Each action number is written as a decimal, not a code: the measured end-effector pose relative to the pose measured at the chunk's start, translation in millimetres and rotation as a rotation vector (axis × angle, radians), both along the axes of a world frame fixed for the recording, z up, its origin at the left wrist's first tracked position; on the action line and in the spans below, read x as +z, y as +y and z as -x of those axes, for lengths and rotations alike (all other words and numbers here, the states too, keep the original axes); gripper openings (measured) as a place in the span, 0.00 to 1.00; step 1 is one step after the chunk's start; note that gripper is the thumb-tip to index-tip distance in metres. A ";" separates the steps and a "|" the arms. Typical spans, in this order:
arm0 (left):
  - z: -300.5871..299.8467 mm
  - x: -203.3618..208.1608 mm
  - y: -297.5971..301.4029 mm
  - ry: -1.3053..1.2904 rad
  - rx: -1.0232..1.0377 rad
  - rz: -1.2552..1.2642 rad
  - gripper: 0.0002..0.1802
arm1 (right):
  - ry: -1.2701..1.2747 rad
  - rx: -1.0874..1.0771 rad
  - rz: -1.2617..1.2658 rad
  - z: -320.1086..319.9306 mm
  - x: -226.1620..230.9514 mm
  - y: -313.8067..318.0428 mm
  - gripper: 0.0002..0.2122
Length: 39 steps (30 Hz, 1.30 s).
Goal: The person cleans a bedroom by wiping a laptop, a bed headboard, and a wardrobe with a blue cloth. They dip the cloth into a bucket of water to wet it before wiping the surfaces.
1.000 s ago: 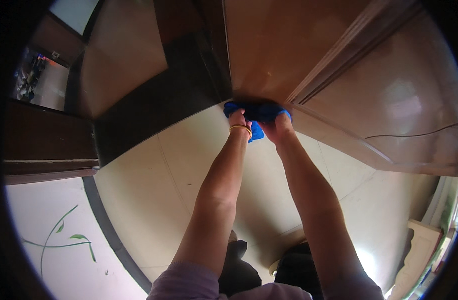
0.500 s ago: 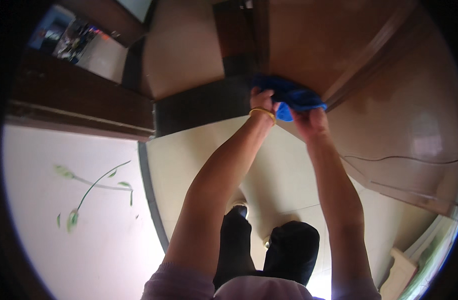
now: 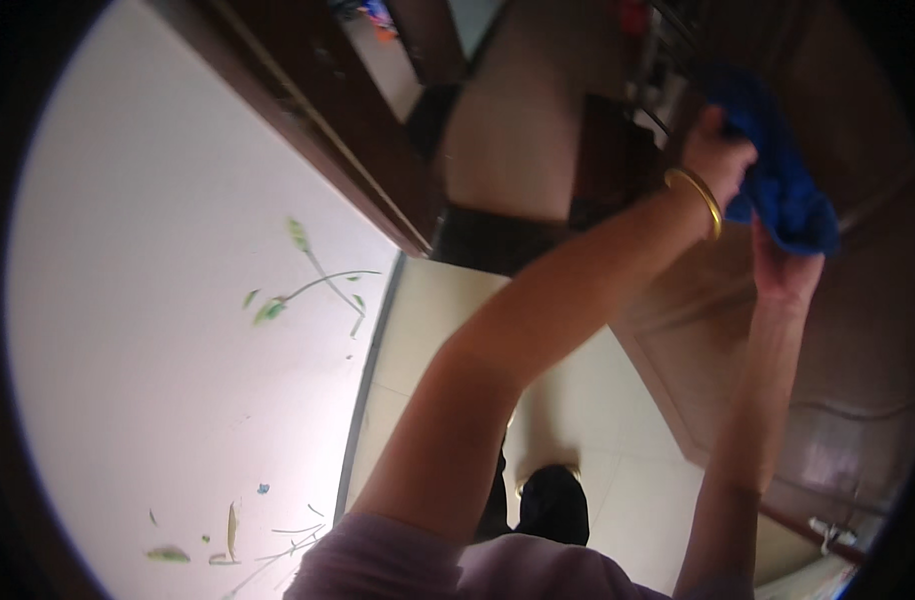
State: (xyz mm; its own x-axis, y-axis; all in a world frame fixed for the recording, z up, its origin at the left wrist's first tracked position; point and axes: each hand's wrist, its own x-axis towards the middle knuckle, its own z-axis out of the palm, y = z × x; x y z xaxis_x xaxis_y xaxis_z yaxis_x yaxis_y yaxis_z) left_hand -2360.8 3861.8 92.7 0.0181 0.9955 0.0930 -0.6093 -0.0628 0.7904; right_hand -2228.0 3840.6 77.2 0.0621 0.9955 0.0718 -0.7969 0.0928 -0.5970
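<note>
A crumpled blue cloth hangs between my two hands at the upper right, in front of a glossy brown panelled door. My left hand, with a gold bangle at the wrist, is closed on the cloth's left side. Lower down, my right hand grips the cloth's bottom end; its fingers are mostly hidden behind the fabric. Whether the cloth touches the door surface, I cannot tell.
To the left stands a white wall with painted green leaves, ending at a dark wooden door frame. Pale floor tiles lie below, bordered by a dark threshold. A metal fitting shows at the lower right.
Both hands have moved up and to the right with the cloth, from low by the door's bottom edge to higher in front of it. The view has turned as well.
</note>
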 end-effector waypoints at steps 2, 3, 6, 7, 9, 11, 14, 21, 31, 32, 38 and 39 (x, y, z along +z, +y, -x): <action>15.9 20.3 -14.2 0.263 0.271 -0.281 0.16 | 0.055 0.321 -0.257 28.2 32.2 -9.8 0.20; 36.5 21.6 -24.4 0.333 0.280 -0.379 0.21 | 0.072 0.467 -0.393 41.3 46.7 -11.9 0.21; 102.3 22.0 -81.6 0.678 0.615 -0.356 0.29 | -0.115 0.218 -0.122 102.5 37.9 -11.3 0.21; 138.4 25.5 -98.1 0.696 0.523 -0.219 0.29 | -0.047 0.292 -0.045 134.8 32.2 -15.6 0.19; 206.7 32.8 -127.9 0.740 0.506 -0.065 0.27 | -0.216 0.454 -0.060 200.2 14.4 -19.2 0.21; 279.8 17.8 -137.6 0.903 0.776 -0.165 0.24 | -0.307 0.563 -0.081 281.6 23.3 -36.2 0.21; 361.8 43.0 -144.9 1.084 0.911 -0.165 0.20 | -0.233 0.734 -0.089 377.4 21.1 -15.5 0.20; 548.8 153.5 -124.7 1.194 1.432 -0.349 0.17 | -0.346 0.670 -0.044 590.4 151.7 13.4 0.15; 623.7 401.4 -45.4 2.074 2.059 -0.414 0.24 | -0.676 -0.571 -1.260 724.9 444.8 120.8 0.27; 622.9 391.0 -28.9 1.840 2.049 -0.418 0.26 | -0.610 -0.557 -1.320 745.8 448.5 132.9 0.27; 677.4 304.1 -19.9 1.780 2.077 -0.632 0.26 | -0.424 -0.614 -1.405 786.9 308.2 145.2 0.34; 679.1 269.8 -17.7 1.755 2.119 -0.573 0.28 | -0.461 -0.576 -1.428 787.5 268.2 149.3 0.36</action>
